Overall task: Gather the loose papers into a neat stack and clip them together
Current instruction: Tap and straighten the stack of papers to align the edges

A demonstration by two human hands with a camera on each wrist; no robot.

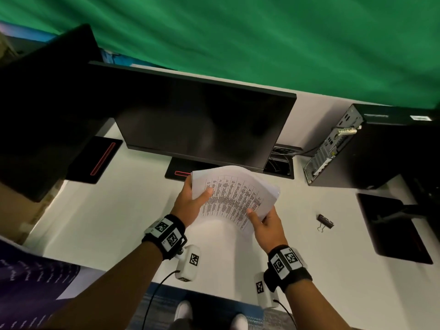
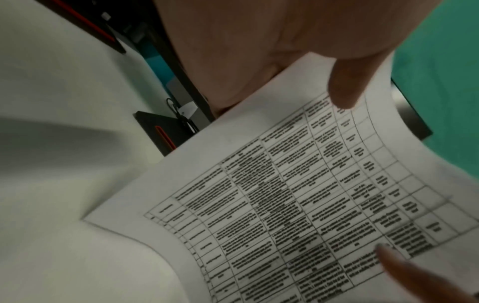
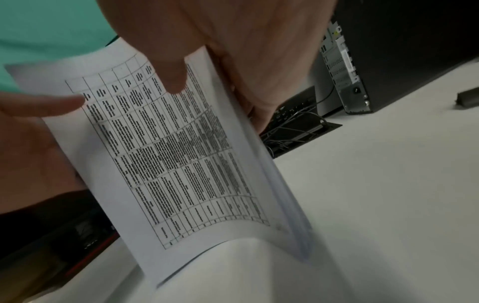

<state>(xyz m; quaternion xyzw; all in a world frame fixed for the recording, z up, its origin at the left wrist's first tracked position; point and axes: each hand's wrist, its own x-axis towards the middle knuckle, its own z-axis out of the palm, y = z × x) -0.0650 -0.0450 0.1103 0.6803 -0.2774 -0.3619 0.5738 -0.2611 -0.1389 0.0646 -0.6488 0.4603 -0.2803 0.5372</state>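
Observation:
A bowed stack of white papers (image 1: 232, 198) printed with a table stands on its lower edge on the white desk (image 1: 114, 210). My left hand (image 1: 190, 201) grips its left side, thumb on the printed face (image 2: 342, 90). My right hand (image 1: 264, 222) grips the right side, thumb on the front (image 3: 173, 78) and fingers behind the sheets. The papers (image 2: 298, 194) curve between both hands, and their edges (image 3: 290, 205) fan slightly at the right. A black binder clip (image 1: 325, 222) lies on the desk to the right of my right hand, untouched.
A dark monitor (image 1: 202, 120) stands right behind the papers, with a second one (image 1: 47, 103) at the left. A computer tower (image 1: 357, 146) stands at the back right beside a cable hatch (image 1: 281, 163). A black pad (image 1: 392, 227) lies at the far right.

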